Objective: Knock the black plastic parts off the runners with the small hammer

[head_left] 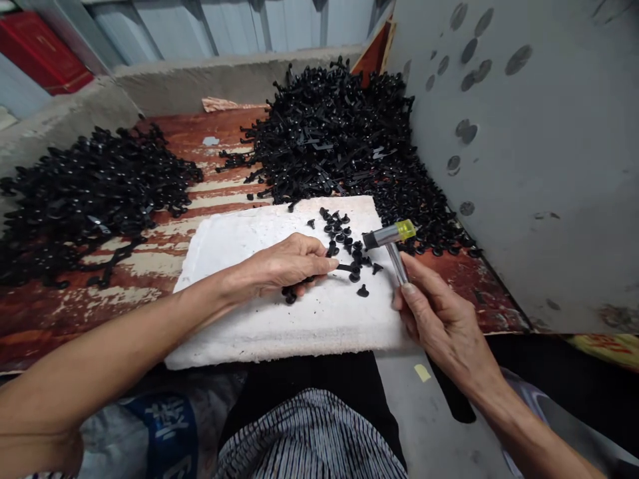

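Observation:
My left hand (287, 263) rests on a white foam board (259, 313), its fingers closed on a small black plastic piece (344, 267) that sticks out toward the right. My right hand (439, 319) grips the metal handle of a small hammer (392, 238) with a black and yellow head, held just above the board's right side. Several small black plastic studs (342, 229) lie scattered on the board between the hammer head and my left fingertips.
A big heap of black plastic parts (339, 133) fills the back right of the worn red bench; another heap (84, 193) lies at the left. A grey board (524, 146) stands along the right. A concrete ledge (200, 76) runs behind.

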The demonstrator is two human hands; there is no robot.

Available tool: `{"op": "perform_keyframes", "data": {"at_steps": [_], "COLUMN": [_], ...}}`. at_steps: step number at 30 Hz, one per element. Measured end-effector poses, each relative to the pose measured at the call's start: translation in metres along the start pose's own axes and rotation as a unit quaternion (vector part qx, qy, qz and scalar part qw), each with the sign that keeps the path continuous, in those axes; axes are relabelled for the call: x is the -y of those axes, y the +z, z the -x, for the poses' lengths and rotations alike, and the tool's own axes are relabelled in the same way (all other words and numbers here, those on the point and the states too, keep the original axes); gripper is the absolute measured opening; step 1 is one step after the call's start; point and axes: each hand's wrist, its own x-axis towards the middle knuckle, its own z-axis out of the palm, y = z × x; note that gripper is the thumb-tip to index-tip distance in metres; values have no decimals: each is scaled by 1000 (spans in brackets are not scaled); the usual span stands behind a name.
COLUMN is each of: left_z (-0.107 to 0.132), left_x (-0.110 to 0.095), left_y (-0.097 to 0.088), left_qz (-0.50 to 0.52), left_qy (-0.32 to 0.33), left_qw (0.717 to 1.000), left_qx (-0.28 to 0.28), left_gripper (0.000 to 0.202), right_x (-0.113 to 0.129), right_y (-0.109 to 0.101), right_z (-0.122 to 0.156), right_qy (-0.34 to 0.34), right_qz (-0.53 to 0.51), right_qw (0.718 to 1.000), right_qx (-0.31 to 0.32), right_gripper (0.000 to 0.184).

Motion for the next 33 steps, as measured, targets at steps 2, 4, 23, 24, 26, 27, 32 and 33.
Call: {"op": "perform_keyframes", "data": {"at_steps": [2, 4, 23, 24, 26, 27, 32, 33], "left_z": [-1, -2, -5, -5, -5, -5, -5, -5], "left_x": [0, 0, 5, 5, 5, 5, 5, 5], "left_y": [2, 4, 5, 6, 6, 7, 7, 7], "left_qz": [36, 67, 117, 114, 109, 107, 97, 95], "left_qy": [-26, -49, -47, -47, -48, -48, -44, -44], "left_qw": [999, 997, 992, 992, 993, 993, 994, 995], "left_qx": [-3, -2, 11, 11, 9, 7, 5, 5], "left_gripper": [25, 28, 28, 29, 29, 30, 30, 29], "right_x": [-3, -4, -8, -8, -7, -7, -6, -6], "right_y": [1, 2, 3, 3, 3, 3, 3, 3], "right_z": [-1, -1, 0, 1, 1, 1, 1, 1], "right_qy": [17, 28, 16, 17, 20, 22, 18, 17], "right_qz": [-5, -7, -2, -2, -3, -4, -6, -5], "right_qw": [1000, 1000, 1000, 1000, 1000, 1000, 1000, 1000], "right_qx": [-3, -6, -10, -9, -9, -9, -8, -8], "right_gripper": [48, 50, 48, 48, 49, 49, 48, 48]}}
